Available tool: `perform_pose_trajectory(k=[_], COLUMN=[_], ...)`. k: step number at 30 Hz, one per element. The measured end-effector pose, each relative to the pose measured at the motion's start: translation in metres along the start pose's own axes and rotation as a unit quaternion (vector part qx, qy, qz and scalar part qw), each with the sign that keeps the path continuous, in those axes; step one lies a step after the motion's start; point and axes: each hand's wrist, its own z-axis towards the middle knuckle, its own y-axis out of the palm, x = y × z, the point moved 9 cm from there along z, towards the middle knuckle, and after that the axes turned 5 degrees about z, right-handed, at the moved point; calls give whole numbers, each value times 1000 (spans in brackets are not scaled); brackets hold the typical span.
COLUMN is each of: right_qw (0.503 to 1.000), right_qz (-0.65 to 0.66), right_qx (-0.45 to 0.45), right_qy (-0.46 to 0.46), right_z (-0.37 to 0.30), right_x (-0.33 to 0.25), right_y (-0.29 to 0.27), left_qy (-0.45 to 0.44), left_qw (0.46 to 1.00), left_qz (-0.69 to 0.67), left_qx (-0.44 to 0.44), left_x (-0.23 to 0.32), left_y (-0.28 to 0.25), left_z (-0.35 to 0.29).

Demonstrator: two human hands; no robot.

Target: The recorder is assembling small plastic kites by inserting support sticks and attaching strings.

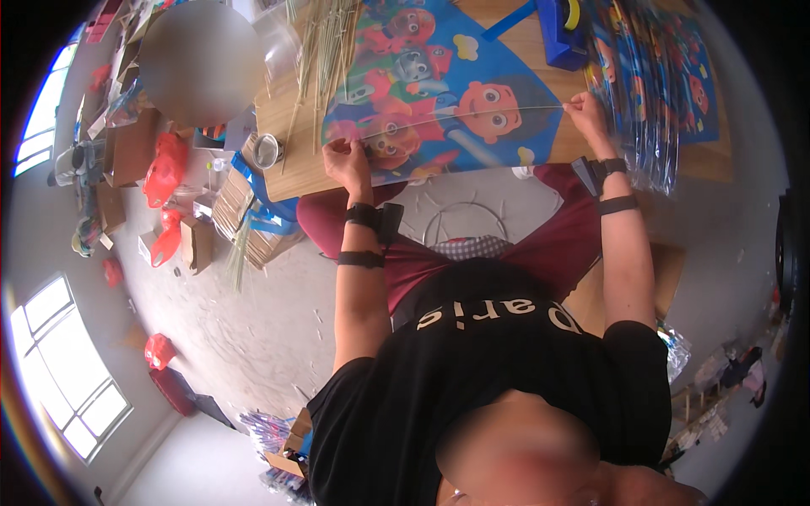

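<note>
**Thin pale strand held taut across a printed blue sheet**

At the upper centre of the frame, a thin pale strand [540, 107] is stretched almost straight between two bare hands — whether string or stick cannot be told; its left end is pinched in the fingers of the left hand [346, 164], its right end in those of the right hand [584, 113]; beneath it, a blue sheet printed with cartoon figures [451, 76] is spread on a light-brown wooden table [291, 173]; slender straw-coloured sticks [325, 55] are laid at upper left, and a blue box with a yellow crescent [563, 38] is seen at upper right.
</note>
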Motion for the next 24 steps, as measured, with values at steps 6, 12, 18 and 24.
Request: perform_pose_trajectory(k=[6, 12, 18, 24], right_qw=[1000, 1000, 1000, 999], right_qz=[5, 12, 16, 43], right_qx=[3, 6, 9, 17], right_qy=[-5, -23, -11, -14], right_z=[-1, 1, -9, -4], right_x=[0, -9, -11, -4], right_y=[-1, 0, -4, -3], left_qy=[6, -30, 260, 379], left_qw=[1000, 999, 961, 844], left_qz=[11, -29, 72, 314], left_qx=[0, 32, -60, -212], left_x=[-4, -28, 70, 49], left_y=[2, -5, 0, 29], left_z=[3, 10, -47, -70])
